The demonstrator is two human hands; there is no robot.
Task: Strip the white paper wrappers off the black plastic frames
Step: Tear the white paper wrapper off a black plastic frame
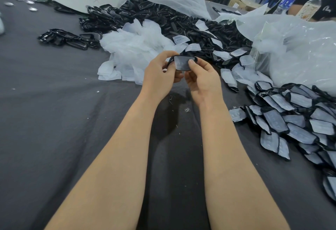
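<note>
Frames awaiting stripping [294, 120] are lying heaped at the near right, probably for easy reach. Above the dark cloth [54, 120], the left hand [161, 74] is curling its fingers round one wrapped frame [182, 64] to steady it, while the right hand [200, 76] is pinching the wrapper, thumb pressing, seemingly to slide it off. Beyond, shed wrappers [134, 47] are lying piled before a heap of bare frames [163, 16].
</note>
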